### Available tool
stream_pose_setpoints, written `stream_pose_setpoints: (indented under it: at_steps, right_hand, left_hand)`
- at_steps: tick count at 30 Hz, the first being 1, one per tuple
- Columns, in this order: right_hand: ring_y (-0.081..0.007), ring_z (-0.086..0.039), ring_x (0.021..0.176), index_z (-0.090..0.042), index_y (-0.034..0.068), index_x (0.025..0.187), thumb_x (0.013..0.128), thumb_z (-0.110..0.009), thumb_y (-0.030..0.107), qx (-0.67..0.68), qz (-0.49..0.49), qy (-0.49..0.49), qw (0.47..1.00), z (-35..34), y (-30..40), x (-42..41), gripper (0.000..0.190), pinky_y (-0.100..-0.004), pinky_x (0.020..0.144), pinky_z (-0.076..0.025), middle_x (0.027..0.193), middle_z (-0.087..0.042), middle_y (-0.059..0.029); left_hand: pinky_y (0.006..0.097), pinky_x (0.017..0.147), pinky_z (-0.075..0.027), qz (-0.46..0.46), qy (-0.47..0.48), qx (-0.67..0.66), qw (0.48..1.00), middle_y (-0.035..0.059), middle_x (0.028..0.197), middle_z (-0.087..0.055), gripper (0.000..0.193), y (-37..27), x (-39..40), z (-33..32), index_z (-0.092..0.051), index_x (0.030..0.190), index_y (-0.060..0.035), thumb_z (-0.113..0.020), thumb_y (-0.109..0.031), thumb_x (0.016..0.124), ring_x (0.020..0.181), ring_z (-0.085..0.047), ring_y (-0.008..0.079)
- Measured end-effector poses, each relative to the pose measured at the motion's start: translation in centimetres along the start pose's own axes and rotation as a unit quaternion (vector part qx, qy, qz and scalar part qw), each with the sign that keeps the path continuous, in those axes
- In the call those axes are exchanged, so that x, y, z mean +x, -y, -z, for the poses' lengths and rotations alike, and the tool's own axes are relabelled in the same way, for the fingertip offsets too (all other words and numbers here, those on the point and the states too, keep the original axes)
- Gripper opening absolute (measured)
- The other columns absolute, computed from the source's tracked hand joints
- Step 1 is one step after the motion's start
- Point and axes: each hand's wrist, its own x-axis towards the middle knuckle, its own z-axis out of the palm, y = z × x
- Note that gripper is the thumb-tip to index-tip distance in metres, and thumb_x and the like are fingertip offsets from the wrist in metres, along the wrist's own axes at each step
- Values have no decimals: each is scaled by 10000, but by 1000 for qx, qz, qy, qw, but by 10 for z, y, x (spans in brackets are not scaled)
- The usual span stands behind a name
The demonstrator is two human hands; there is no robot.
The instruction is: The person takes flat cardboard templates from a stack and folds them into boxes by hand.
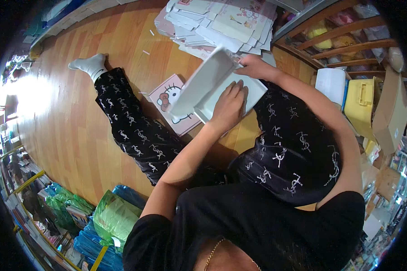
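Observation:
A white cardboard box (207, 105) is held between my legs with its lid flap (203, 79) raised on the left. My left hand (229, 105) reaches into it, palm down, fingers extended against the inner bottom. At the far corner, my right hand (256, 69) grips the box's edge between thumb and fingers. Beside and partly beneath the raised flap lies a pink box (176, 101) with a cartoon cat's face and a red bow, flat on the floor. Its right part is hidden by the white box.
Beyond the box, a pile of flat printed card blanks (220, 23) lies on the wood floor (64, 111). To the right stand a slatted wooden rack (339, 34), a yellow plastic case (359, 101) and an open brown carton (388, 111). Green plastic-wrapped goods (113, 216) sit at lower left.

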Motion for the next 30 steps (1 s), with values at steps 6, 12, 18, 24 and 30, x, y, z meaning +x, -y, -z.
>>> stream_pose_setpoints:
  at_steps: [6, 12, 18, 24, 30]
  right_hand:
    - [-324, -575, 657, -625, -4, 774, 725, -655, 323, -57, 36, 8, 998, 2, 3, -5, 332, -381, 640, -455, 674, -569, -207]
    - [-311, -572, 694, -630, 30, 862, 727, -647, 309, -56, -15, -3, 998, 0, 5, -5, 310, -380, 665, -449, 724, -583, -196]
    - [-306, -582, 716, -637, 76, 909, 719, -646, 282, -57, -55, -9, 997, 6, 26, -10, 280, -372, 674, -452, 743, -597, -182]
    - [-309, -596, 769, -647, 103, 918, 708, -646, 292, -109, -75, -5, 991, 3, 20, -5, 282, -372, 692, -458, 785, -612, -169]
    - [-316, -602, 767, -656, 86, 888, 694, -637, 282, -69, -118, 21, 990, 9, 22, -3, 277, -384, 711, -463, 784, -619, -184]
  left_hand:
    - [441, 939, -353, 26, 27, 76, 996, 231, 1240, -409, 541, -6, -7, -19, -423, 1236, -8, -569, -55, 717, 1144, -398, 392]
    - [434, 931, -376, 23, 58, 89, 994, 220, 1254, -413, 554, 3, -4, -19, -414, 1258, -50, -590, -98, 734, 1125, -427, 400]
    - [419, 931, -390, 30, 70, 93, 993, 214, 1264, -405, 631, 6, -4, -20, -417, 1256, -57, -671, -183, 692, 1124, -435, 389]
    - [416, 927, -399, 29, 69, 109, 991, 203, 1259, -411, 654, 8, -1, -22, -426, 1252, -55, -692, -233, 681, 1123, -440, 381]
    - [417, 915, -408, 31, 69, 85, 994, 194, 1253, -421, 541, 9, -2, -20, -449, 1240, -60, -616, -137, 731, 1114, -446, 374]
